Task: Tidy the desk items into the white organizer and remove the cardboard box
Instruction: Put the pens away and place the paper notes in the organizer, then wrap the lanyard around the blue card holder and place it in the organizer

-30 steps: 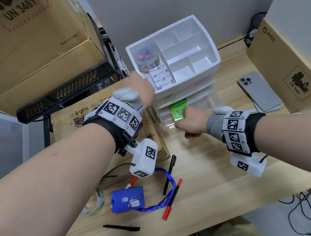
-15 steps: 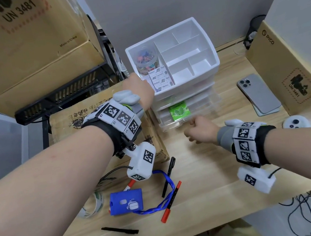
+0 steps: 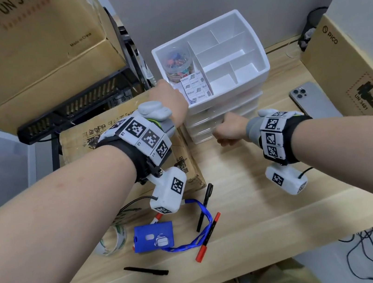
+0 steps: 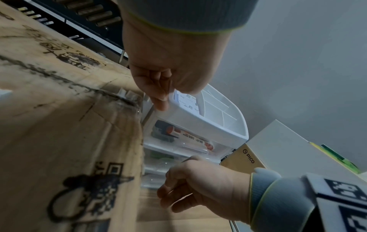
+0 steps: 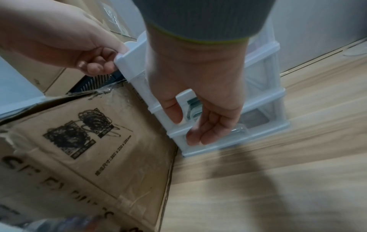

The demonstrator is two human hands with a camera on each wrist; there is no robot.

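The white organizer (image 3: 262,56) stands at the back of the desk, its top tray holding a jar of clips (image 3: 176,62) and note pads (image 3: 195,87). My left hand (image 3: 168,95) pinches the tray's front left corner, thumb on the rim (image 5: 135,62). My right hand (image 3: 226,130) presses loosely bent fingers (image 5: 198,138) against the front of a clear drawer (image 5: 258,125), which sits flush. A flat cardboard box (image 3: 133,154) lies against the organizer's left side. Loose on the desk are a blue badge holder (image 3: 153,237), a red pen (image 3: 208,237), two black pens (image 3: 204,207) and a tape roll (image 3: 111,241).
A phone (image 3: 313,101) lies right of the organizer, beside a PICO carton (image 3: 352,66). A large cardboard box (image 3: 20,57) sits on a black rack at the back left. Cables hang below the desk's front right edge.
The drawer with the green item stood pulled out; my right hand drew back, then came forward against it, and the drawer now sits flush. My left hand stayed on the organizer's corner.
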